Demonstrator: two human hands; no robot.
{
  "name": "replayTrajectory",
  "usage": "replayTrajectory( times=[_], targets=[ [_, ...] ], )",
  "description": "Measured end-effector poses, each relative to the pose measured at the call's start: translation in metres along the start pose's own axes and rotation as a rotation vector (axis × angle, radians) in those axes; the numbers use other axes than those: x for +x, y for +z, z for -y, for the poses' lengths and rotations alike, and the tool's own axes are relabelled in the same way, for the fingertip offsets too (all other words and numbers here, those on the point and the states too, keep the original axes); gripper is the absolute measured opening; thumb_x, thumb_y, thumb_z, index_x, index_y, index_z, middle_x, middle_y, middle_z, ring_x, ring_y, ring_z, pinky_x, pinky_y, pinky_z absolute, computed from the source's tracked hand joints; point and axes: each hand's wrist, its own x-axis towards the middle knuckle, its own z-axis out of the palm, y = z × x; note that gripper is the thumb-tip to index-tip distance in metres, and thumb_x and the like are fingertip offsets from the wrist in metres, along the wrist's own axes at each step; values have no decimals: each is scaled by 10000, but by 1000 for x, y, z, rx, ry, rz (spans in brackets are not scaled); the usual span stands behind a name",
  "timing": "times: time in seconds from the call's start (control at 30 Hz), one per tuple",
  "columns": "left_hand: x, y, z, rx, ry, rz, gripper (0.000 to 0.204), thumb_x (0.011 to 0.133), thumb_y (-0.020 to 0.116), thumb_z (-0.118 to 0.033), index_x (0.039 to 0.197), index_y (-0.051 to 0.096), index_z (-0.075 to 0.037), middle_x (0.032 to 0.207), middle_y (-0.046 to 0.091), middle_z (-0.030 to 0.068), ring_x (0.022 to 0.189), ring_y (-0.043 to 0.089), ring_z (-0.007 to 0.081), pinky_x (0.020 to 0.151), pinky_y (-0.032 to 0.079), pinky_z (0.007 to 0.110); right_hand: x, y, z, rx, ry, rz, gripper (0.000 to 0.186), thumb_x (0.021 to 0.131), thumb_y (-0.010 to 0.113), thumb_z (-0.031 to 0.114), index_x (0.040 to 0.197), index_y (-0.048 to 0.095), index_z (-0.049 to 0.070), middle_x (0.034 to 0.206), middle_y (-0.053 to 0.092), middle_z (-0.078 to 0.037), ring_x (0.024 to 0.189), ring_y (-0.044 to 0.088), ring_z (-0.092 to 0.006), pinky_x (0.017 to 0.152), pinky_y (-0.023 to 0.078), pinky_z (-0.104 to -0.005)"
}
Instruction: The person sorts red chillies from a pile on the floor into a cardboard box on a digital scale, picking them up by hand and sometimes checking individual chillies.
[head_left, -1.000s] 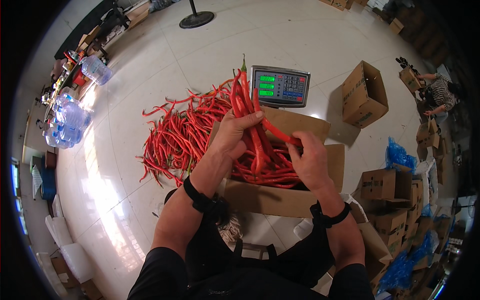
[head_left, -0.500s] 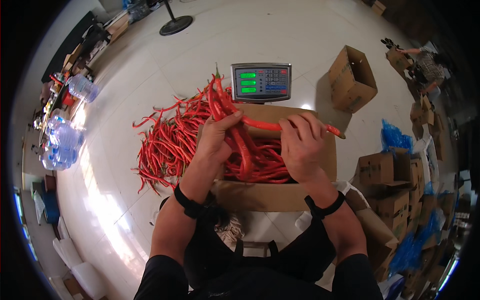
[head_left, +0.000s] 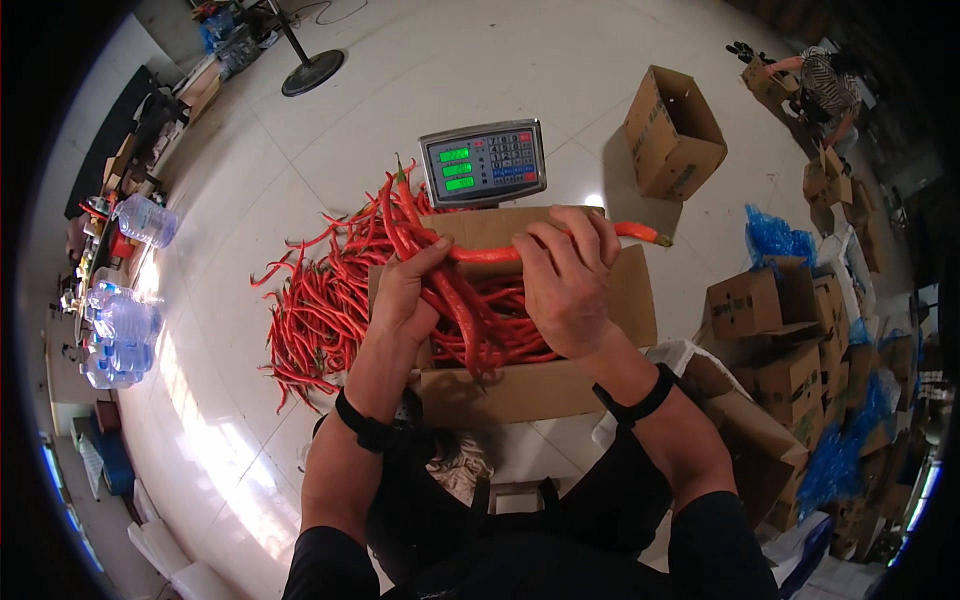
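Note:
My left hand point(head_left: 405, 300) is closed around a bunch of long red chili peppers point(head_left: 462, 305), held above the cardboard box with their tips hanging toward me. My right hand point(head_left: 568, 285) grips a single long red chili pepper point(head_left: 640, 231), which lies crosswise; its stem end sticks out to the right and its other end meets the bunch at my left thumb. Below both hands the open cardboard box point(head_left: 515, 393) contains more red chili peppers point(head_left: 510, 325). Part of the box's contents is hidden behind my hands.
Left of the box spreads a large pile of chili peppers point(head_left: 315, 325). A scale display point(head_left: 482, 163) stands behind the box. Farther right are an upright open carton point(head_left: 660, 140), stacked cartons point(head_left: 785, 385) and blue plastic point(head_left: 775, 238). Water jugs point(head_left: 125, 315) stand left; a person point(head_left: 830, 90) handles cartons far right.
The whole view has turned and shifted slightly. My right hand's fingers have lifted and curled higher over the crosswise pepper. Both hands keep their hold.

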Motion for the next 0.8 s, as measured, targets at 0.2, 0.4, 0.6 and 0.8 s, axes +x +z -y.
replayTrajectory(
  times=[0.2,0.4,0.6,0.8],
  targets=[
    [2,-2,-1,2,10,18,147,871,651,-52,994,606,14,867,648,106,715,652,234,667,564,351,2,1,-1,3,-9,0,205,745,616,73,940,630,9,999,588,-98,1094,522,-293,960,348,-505],
    [1,5,0,-44,6,0,134,873,646,-40,991,605,8,887,646,98,750,652,226,682,573,356,1,1,-6,-10,-37,-4,215,744,609,71,948,624,5,976,583,-104,1090,521,-290,961,354,-495],
    [5,19,13,-46,8,27,138,876,659,-63,986,606,2,883,645,88,765,651,227,693,578,357,-12,0,-13,48,15,135,250,761,609,66,1005,586,14,903,583,-96,986,549,-283,921,386,-467],
    [9,27,21,-41,16,80,159,890,662,-136,995,610,-27,868,653,91,752,638,201,697,553,336,-24,-8,-13,221,207,238,198,790,665,90,961,591,23,805,608,-87,830,580,-291,845,439,-410]
  ],
)
